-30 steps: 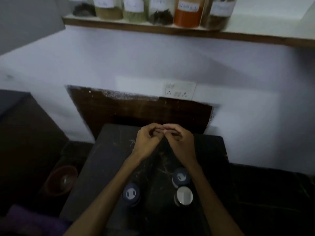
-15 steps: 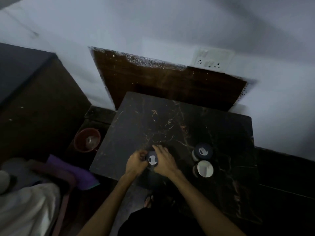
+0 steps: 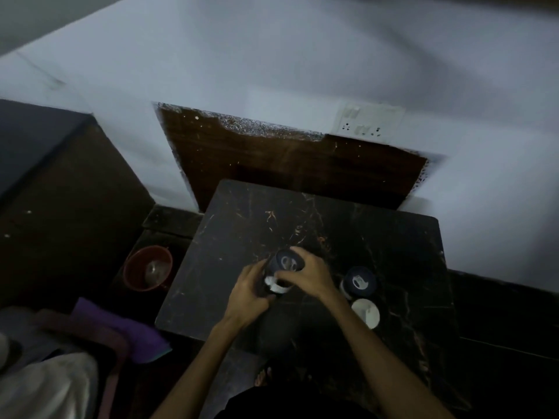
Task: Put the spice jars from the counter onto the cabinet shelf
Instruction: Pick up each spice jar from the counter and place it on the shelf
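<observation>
Spice jar point(image 3: 282, 275) with the dark lid sits between your palms, near the middle of the black marble counter point(image 3: 302, 219): your left hand point(image 3: 251, 293) curls round its left side, your right hand point(image 3: 308, 275) wraps the right. Two more jars wait just right, one dark-lidded point(image 3: 358, 282), one white-lidded point(image 3: 366, 313).
</observation>
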